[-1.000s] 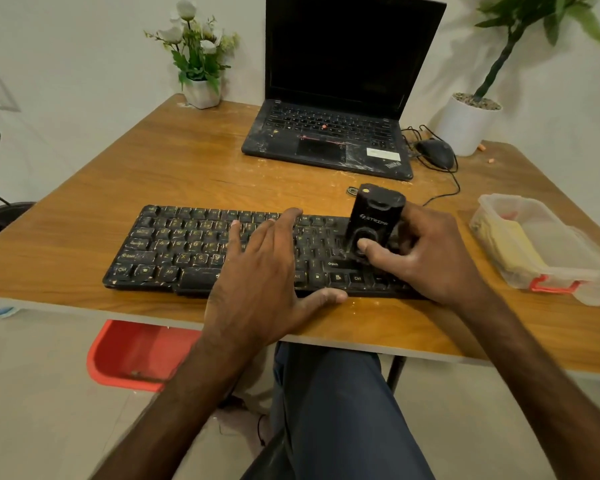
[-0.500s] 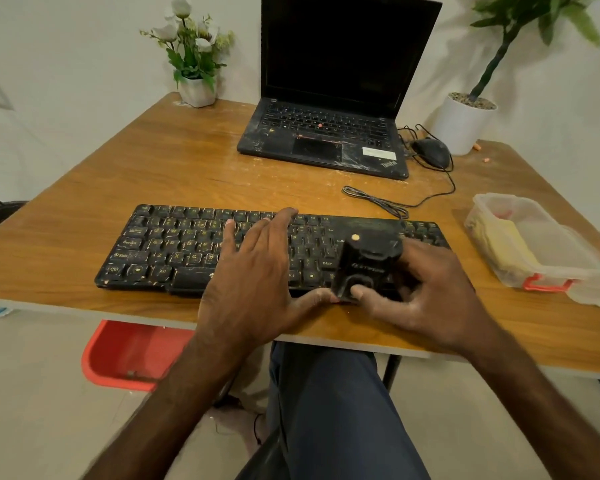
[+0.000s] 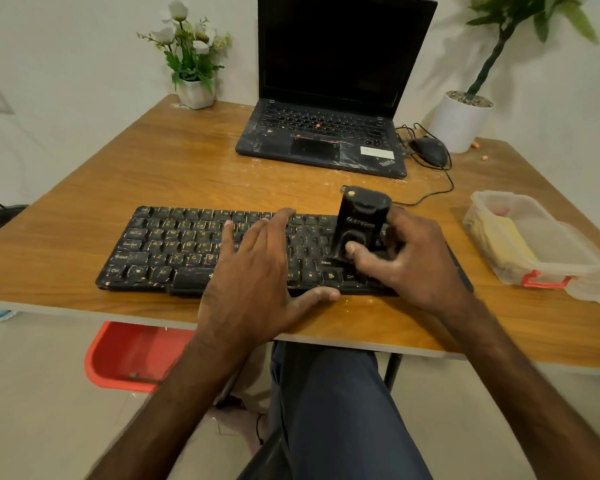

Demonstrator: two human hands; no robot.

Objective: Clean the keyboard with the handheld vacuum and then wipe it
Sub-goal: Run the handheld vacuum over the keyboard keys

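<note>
A dusty black keyboard [image 3: 174, 251] lies along the near edge of the wooden table [image 3: 187, 174]. My left hand [image 3: 257, 271] rests flat on the keyboard's middle, fingers straight, thumb at the front edge. My right hand [image 3: 416, 261] grips a small black handheld vacuum [image 3: 361, 220] that stands upright on the right part of the keyboard, thumb on its front face. The keyboard's right end is hidden under that hand.
A dusty open laptop [image 3: 326, 140] sits at the back, a black mouse [image 3: 428, 150] with its cable to its right. A clear plastic box [image 3: 534, 244] holding a yellow cloth is at the right. Two potted plants [image 3: 191, 64] [image 3: 465, 112] stand at the back corners. A red stool [image 3: 132, 355] is under the table.
The vacuum, which half a second ago lay low near the keyboard's front rows, now stands taller and farther back on the right part. My left hand has stayed in place.
</note>
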